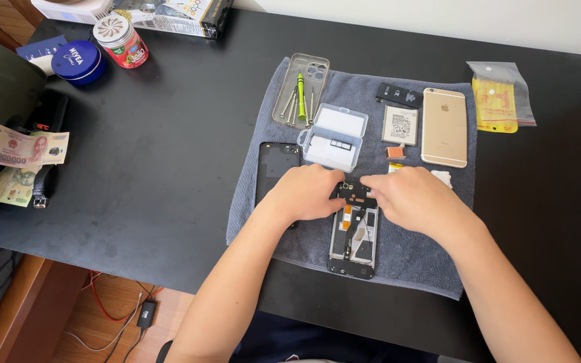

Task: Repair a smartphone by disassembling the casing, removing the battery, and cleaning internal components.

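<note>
Black desk, grey towel (317,235) | left hand (304,193), right hand (408,196) pinching top of opened phone (354,235), fingers curled on it

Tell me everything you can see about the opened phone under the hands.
The opened phone lies flat on the grey towel, long side running away from the person, its back cover off. Inside the dark frame show a pale metal tray, an orange flex strip and small dark parts; the battery bay looks empty. The left hand and right hand both rest on its top end, fingers meeting over the black upper board. Its bottom edge sits near the towel's front hem.
</note>
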